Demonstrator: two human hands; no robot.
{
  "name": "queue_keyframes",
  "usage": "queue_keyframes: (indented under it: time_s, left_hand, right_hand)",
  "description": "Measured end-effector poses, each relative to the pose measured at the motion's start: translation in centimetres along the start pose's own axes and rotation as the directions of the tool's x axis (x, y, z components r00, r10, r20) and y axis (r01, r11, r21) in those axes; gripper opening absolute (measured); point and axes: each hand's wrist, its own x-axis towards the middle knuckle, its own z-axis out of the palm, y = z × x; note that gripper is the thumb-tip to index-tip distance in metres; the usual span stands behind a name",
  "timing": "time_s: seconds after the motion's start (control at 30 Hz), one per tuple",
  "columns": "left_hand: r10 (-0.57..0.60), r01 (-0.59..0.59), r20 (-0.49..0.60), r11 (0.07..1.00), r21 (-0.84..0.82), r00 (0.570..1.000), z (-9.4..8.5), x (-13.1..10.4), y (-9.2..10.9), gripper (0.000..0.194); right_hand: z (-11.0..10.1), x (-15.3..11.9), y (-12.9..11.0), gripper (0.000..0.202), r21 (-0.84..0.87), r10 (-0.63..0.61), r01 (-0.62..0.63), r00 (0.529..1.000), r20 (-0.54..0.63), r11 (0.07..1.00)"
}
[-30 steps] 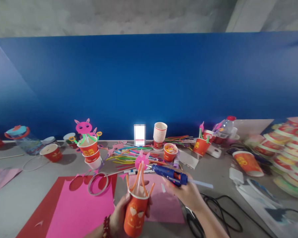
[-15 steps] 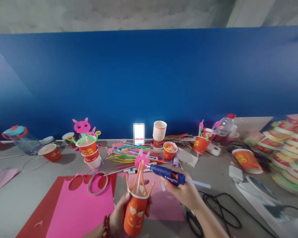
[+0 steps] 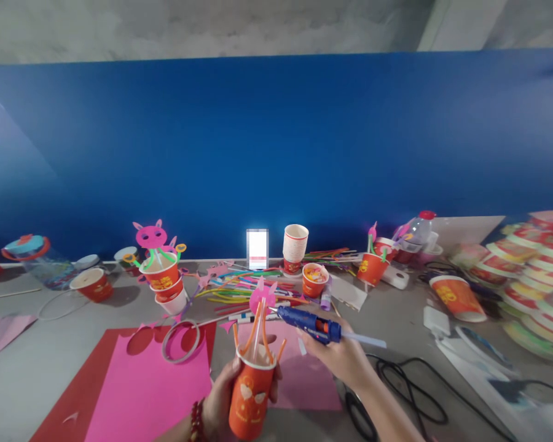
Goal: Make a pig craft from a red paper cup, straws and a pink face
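Note:
Low in the middle of the head view, my left hand (image 3: 225,388) is wrapped round a red paper cup (image 3: 249,402) and holds it nearly upright. Orange pipe cleaners (image 3: 260,328) and a pale straw rise out of the cup. At their top stands a pink paper animal head (image 3: 262,298) with pointed ears. My right hand (image 3: 334,355) grips a blue hot glue gun (image 3: 311,323), its glue stick poking out of the back. The gun's nozzle points left, at or very near the pink head; whether they touch I cannot tell.
Pink paper (image 3: 152,393) lies at left, under a tape ring (image 3: 180,341). A decorated cup figure (image 3: 160,270) stands behind it. Loose pipe cleaners (image 3: 244,287), a cup stack (image 3: 295,244) and a cup of scraps (image 3: 314,280) sit farther back. Black cable (image 3: 410,390) and scissors (image 3: 359,417) are at right.
Hardly anything differs. The glue gun and my right hand have shifted very slightly left, along with a small shift of the whole view. Both hands keep their hold.

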Motion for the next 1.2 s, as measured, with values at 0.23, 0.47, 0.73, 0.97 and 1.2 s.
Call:
queue_keyframes:
  time_s: [0.23,0.47,0.73,0.97,1.2]
  left_hand:
    - [0.011,-0.01,0.026,1.0,-0.008,1.0,-0.1,0.0,0.0,0.074]
    - [0.018,-0.018,0.009,1.0,-0.004,1.0,-0.3,-0.1,-0.2,0.074]
    - [0.006,-0.006,0.004,1.0,-0.007,1.0,-0.4,0.0,-0.2,0.075]
    - [0.037,-0.037,0.01,0.999,-0.021,0.999,0.1,0.1,-0.1,0.073]
    - [0.038,-0.038,0.003,0.999,-0.011,0.999,-0.3,0.1,-0.2,0.072]
  right_hand:
    - [0.0,0.1,-0.2,0.017,-0.021,0.007,-0.008,1.0,-0.022,1.0]
    - [0.1,0.0,0.1,0.015,-0.057,-0.026,0.025,0.999,-0.025,0.998]
    - [0.1,-0.1,0.0,0.015,-0.072,-0.033,0.031,0.999,-0.021,0.997]
    - [0.3,-0.3,0.0,0.017,-0.059,-0.097,0.093,0.992,-0.076,0.994]
    - [0.0,-0.5,0.8,0.01,0.148,0.064,-0.056,0.997,-0.051,0.987]
